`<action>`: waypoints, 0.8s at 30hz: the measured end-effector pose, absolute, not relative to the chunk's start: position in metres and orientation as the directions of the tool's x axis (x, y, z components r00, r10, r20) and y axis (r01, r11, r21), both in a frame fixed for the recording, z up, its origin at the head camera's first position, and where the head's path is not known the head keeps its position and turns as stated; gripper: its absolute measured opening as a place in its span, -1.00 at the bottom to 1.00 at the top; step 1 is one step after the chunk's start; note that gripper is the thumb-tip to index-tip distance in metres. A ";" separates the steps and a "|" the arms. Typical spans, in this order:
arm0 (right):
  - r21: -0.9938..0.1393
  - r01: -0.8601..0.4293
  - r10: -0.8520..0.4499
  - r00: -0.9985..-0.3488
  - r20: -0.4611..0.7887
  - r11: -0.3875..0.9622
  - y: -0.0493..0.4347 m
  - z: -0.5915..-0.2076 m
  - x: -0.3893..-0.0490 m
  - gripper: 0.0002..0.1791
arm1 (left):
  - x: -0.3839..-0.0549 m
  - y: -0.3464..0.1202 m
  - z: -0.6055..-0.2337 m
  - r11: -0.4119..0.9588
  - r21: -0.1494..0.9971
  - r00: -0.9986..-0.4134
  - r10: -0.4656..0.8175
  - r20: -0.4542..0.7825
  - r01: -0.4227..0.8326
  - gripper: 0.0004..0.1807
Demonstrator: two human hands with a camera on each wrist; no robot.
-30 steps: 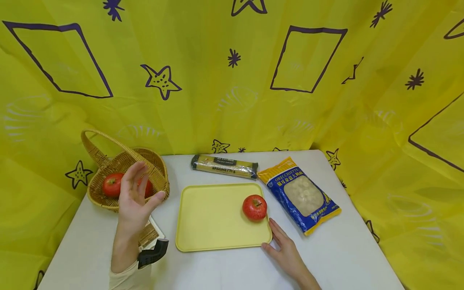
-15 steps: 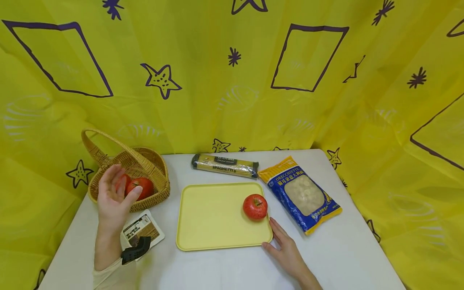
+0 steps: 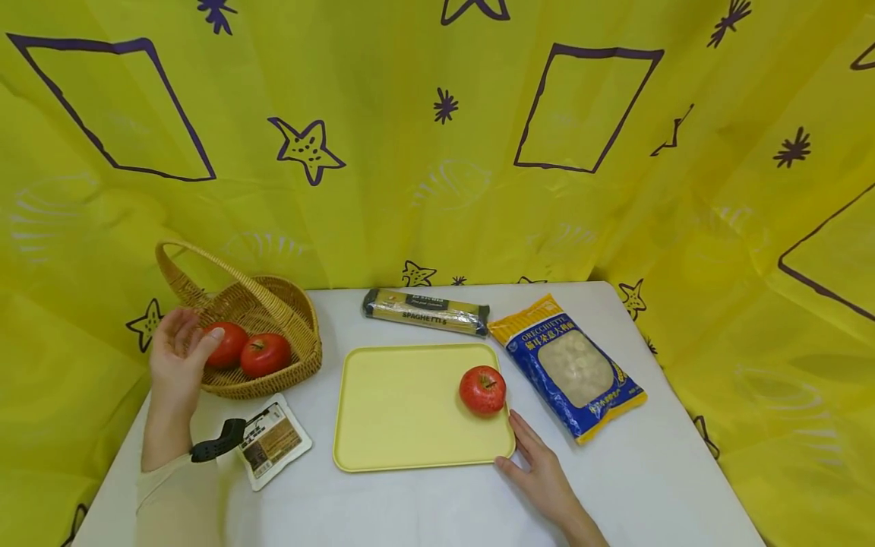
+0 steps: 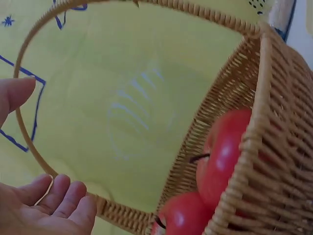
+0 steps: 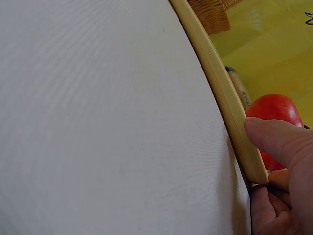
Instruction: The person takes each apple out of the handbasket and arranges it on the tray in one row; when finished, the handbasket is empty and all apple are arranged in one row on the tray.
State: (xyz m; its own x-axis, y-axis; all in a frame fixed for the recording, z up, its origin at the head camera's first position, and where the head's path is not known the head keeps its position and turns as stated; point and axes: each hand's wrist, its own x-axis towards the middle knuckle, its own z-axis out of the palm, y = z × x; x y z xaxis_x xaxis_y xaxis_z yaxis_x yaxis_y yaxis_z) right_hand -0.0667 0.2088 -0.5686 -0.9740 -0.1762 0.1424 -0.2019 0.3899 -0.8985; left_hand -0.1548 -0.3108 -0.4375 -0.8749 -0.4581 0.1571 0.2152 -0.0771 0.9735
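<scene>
My left hand (image 3: 179, 357) is at the left side of the wicker basket (image 3: 305, 366), beside a red apple (image 3: 227, 346) inside it. Its thumb and fingers are spread, with nothing between them; in the left wrist view the fingers (image 4: 73, 198) appear in front of the basket's handle (image 4: 36, 142). A second red apple (image 3: 265, 355) lies in the basket to the right of the first. My right hand (image 3: 543, 475) holds the near right corner of the yellow tray (image 3: 403, 410), thumb at the front rim, fingers along the right side. Another apple (image 3: 482, 390) sits on the tray's right part.
Behind the tray lies a spaghetti packet (image 3: 427, 311). A blue and orange orecchiette bag (image 3: 570, 368) rests to the tray's right. A small white flat packet (image 3: 276, 441) lies in front of the basket, by my left sleeve. Yellow patterned cloth (image 3: 383, 213) hangs around the white table (image 3: 410, 509).
My left hand has moved left and slightly down, from in front of the basket to its left side, uncovering both apples and the white packet. My right hand stays at the tray corner.
</scene>
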 end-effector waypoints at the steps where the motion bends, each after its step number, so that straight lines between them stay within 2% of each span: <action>1: -0.899 -0.204 -0.177 -0.974 0.144 0.389 0.209 -0.569 -0.067 -0.18 | -0.158 -0.315 -0.439 -0.076 0.977 -0.876 -0.461 0.142 0.198 -0.21; 9: -0.899 -0.188 -0.178 -0.976 0.126 0.395 0.209 -0.569 -0.067 -0.16 | -0.172 -0.333 -0.447 -0.001 0.999 -0.895 -0.445 0.038 0.043 -0.12; 16: -0.901 -0.183 -0.170 -0.978 0.124 0.393 0.210 -0.571 -0.067 -0.16 | -0.182 -0.338 -0.453 0.249 0.957 -0.938 -0.342 -0.056 -0.148 0.03; 24: -0.887 -0.213 -0.180 -0.972 0.150 0.409 0.210 -0.572 -0.067 -0.17 | -0.188 -0.343 -0.456 0.346 0.913 -0.949 -0.296 -0.112 -0.216 0.09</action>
